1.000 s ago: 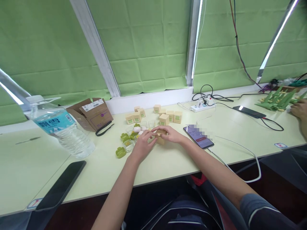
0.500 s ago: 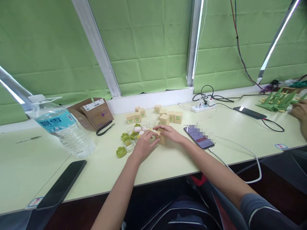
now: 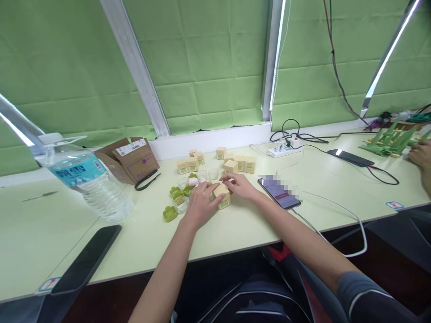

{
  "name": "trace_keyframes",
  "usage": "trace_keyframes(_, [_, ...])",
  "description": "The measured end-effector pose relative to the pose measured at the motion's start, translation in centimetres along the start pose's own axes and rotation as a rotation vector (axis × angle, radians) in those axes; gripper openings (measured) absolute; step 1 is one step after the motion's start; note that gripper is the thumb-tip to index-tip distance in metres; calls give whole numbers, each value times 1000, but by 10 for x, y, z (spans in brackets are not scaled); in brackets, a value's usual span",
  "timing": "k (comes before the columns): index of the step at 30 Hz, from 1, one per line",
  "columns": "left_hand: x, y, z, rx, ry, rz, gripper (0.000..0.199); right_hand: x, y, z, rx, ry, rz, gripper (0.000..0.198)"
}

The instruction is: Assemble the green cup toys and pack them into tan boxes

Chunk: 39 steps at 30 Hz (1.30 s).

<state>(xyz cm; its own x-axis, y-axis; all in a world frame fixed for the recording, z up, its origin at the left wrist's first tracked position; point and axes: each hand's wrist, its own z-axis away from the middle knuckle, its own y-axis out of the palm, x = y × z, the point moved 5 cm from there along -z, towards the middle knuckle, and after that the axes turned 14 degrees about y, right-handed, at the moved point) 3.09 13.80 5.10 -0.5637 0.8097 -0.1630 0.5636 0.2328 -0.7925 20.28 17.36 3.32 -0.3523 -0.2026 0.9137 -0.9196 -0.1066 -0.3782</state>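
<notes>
A small tan box point(image 3: 222, 196) stands on the table between my hands, a green square on the side facing me. My left hand point(image 3: 202, 201) grips it from the left, thumb across the front. Against its right rear side my right hand point(image 3: 238, 185) has its fingers curled, partly hiding each other. Just left of my left hand lie green flower-shaped cups point(image 3: 170, 214), clear cups point(image 3: 182, 206) and a pinkish-white round piece point(image 3: 193, 181). Behind my hands are several similar boxes point(image 3: 230, 167), with another group point(image 3: 192, 165) farther left.
A large water bottle point(image 3: 90, 181), an open carton point(image 3: 134, 163) and a black phone point(image 3: 88, 258) are at left. A lit phone point(image 3: 280, 193) with a white cable lies right, below a power strip point(image 3: 285, 151). Another person's hand point(image 3: 420, 153) is by a green model point(image 3: 387, 142).
The small box between my hands has turned, and its green square now faces me. My right hand has slid off its top toward the right rear side, fingers more curled.
</notes>
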Motion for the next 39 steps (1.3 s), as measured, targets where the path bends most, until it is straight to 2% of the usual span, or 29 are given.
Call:
trace_keyframes(10, [-6,-1,0,-34,53,94,40,0,3,2,58,-33,38,26])
trace_keyframes(16, [-6,-3,-1,-51,42,58,34,12,6,9,213,-113,16,44])
trace_keyframes(19, [-2,-2,1,-68,-8,51,36,15,6,10,235,-134,82,51])
trace_keyframes(22, [3,0,3,-64,-55,26,39,12,2,7,181,-110,173,67])
trace_keyframes(31, [7,-3,0,-133,-50,50,25,-19,-31,-12,-180,39,356,57])
trace_keyframes(36, [8,-3,1,-138,-50,51,22,-34,-46,-18,-278,111,356,53])
trace_keyframes(39, [9,-3,1,-140,-49,50,21,-37,-52,-17,-387,160,399,51])
